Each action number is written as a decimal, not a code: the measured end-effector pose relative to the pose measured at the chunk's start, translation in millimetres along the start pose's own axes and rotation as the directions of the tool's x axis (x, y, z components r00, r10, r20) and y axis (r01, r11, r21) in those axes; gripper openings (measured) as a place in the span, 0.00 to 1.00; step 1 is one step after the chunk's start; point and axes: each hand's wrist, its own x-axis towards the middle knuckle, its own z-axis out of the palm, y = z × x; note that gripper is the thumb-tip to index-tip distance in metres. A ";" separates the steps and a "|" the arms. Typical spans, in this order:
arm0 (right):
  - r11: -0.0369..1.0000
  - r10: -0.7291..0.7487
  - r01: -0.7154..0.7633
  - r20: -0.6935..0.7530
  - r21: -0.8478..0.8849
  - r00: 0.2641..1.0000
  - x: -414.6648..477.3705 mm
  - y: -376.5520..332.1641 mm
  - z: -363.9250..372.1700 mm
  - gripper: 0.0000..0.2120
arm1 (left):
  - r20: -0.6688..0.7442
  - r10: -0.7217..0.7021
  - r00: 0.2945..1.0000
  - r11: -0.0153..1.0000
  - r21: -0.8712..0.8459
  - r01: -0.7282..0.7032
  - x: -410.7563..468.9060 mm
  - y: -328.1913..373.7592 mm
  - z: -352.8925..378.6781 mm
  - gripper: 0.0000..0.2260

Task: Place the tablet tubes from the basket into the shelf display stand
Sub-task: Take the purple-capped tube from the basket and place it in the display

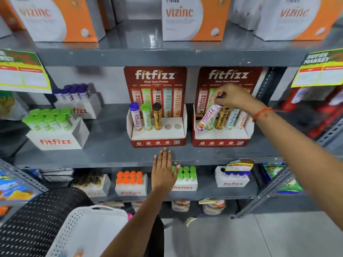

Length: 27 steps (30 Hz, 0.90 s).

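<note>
The right hand [234, 97] pinches the purple cap of a white tablet tube [208, 115], fingers closed around its top. The tube leans, its lower end at the leftmost hole of the right display stand [220, 134]; whether it is already seated there I cannot tell. Just right of it in that same stand are four more tubes (a green one partly hidden behind it, then gold, pale blue and orange). Left of the right display stand sits a second display stand [157, 132] holding three upright tubes [147, 116], purple, green and brown capped, with two empty holes beside them. Below and left of the right display stand, the left hand [163, 171] lies flat and open, fingers spread, holding nothing, against the grey shelf edge [92, 160]. Far below and left of the stand, a white mesh basket [87, 230] hangs by the left arm.
</note>
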 end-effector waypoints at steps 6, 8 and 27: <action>0.995 0.052 -0.056 -0.048 -0.087 0.997 17.9 4.4 9.6 0.15 | 0.015 -0.018 1.000 1.000 0.020 0.017 0.2 -1.4 1.2 0.35; 0.994 0.050 -0.055 -0.052 -0.099 0.997 23.7 5.6 11.5 0.17 | 0.003 -0.017 1.000 1.000 0.018 0.017 0.3 -1.6 3.1 0.35; 0.965 -0.088 0.111 0.104 -0.237 0.991 37.8 10.2 52.9 0.17 | -0.049 -0.020 0.999 1.000 0.009 0.021 1.4 -5.2 14.2 0.29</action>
